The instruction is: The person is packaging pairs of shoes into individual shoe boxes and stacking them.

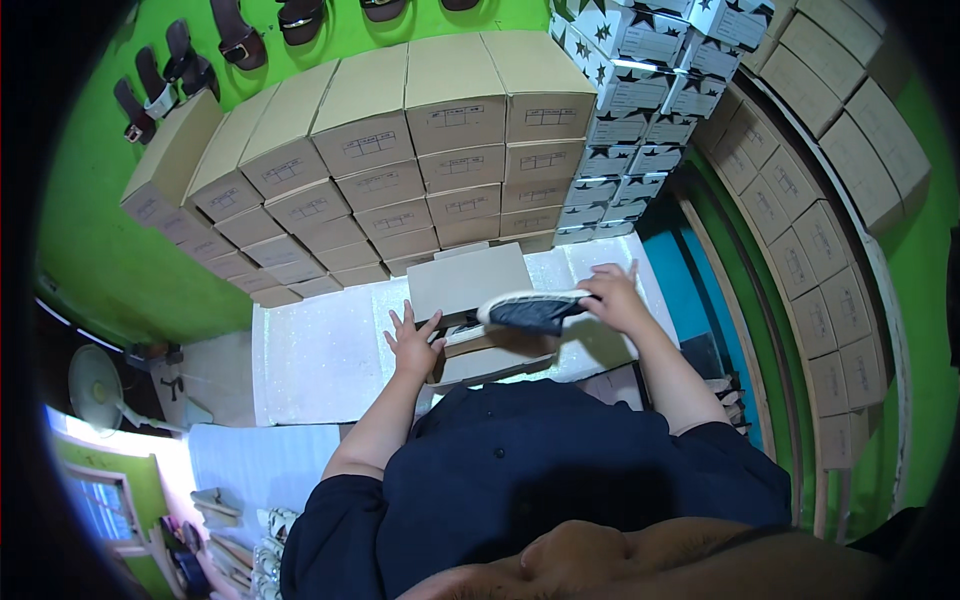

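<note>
My right hand [613, 300] is closed on one end of a dark blue shoe [530, 314] with a white sole. The shoe is held on its side above an open cardboard shoebox [470, 372]. The box's lid [468, 276] is tipped back on the far side. My left hand [413, 342] rests at the box's left edge with its fingers spread. Inside the box something dark and white shows in part, but the shoe and the box walls hide most of it.
The box stands on a white sparkly tabletop [320, 350]. Stacked brown shoeboxes [455, 115] line its far side, beside star-patterned boxes [640, 90]. Sandals [238, 40] hang on the green wall. More boxes fill a shelf [820, 290] at right; a fan [97, 385] stands left.
</note>
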Demonstrator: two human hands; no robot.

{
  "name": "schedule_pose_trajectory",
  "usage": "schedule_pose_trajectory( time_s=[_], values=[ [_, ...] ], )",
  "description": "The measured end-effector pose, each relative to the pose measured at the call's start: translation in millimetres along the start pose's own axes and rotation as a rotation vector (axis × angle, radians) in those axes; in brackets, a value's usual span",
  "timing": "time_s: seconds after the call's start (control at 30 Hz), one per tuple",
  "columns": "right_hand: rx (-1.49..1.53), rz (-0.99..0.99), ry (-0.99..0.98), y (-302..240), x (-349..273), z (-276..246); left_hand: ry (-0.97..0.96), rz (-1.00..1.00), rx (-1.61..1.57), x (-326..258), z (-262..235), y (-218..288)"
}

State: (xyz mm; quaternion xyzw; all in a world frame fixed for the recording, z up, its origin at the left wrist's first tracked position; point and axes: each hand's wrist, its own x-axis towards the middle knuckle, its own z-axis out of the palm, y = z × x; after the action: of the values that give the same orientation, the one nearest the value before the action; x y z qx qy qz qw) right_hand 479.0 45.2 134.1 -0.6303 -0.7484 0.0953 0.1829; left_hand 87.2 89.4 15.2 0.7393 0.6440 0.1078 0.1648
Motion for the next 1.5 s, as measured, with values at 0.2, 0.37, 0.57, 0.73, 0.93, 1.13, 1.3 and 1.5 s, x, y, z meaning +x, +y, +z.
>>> schedule_pose_trajectory(
  time_s=[0.2,0.37,0.57,0.73,0.93,1.13,1.3,1.5],
  values=[
    [-0.009,-0.163,-0.193,-51.0,16.9,67.0,-0.011,-0.019,-0.029,1.0,1.1,0.1],
    [0.0,-0.204,-0.266,-59.0,18.7,122.5,-0.029,-0.009,-0.03,1.0,1.1,1.2],
    [0.037,-0.194,-0.041,-58.9,5.0,158.1,-0.039,-0.015,-0.034,1.9,0.4,-0.8],
    [-0.011,-0.249,0.027,-51.1,6.4,169.4,-0.047,-0.017,-0.022,3.2,-0.1,-0.5],
    [-0.057,-0.325,-0.018,-44.1,4.5,177.7,-0.032,-0.001,-0.015,1.8,2.2,-2.8],
    [-0.001,-0.33,-0.038,-45.8,-2.9,160.1,-0.115,0.212,0.214,-14.0,-32.6,31.8],
    [0.076,-0.399,-0.007,-44.9,-6.6,157.7,-0.111,0.282,0.212,-20.1,-22.5,49.3],
    [0.032,-0.426,-0.051,-40.8,-12.7,157.8,-0.119,0.149,0.248,-21.0,-2.8,52.5]
  ],
)
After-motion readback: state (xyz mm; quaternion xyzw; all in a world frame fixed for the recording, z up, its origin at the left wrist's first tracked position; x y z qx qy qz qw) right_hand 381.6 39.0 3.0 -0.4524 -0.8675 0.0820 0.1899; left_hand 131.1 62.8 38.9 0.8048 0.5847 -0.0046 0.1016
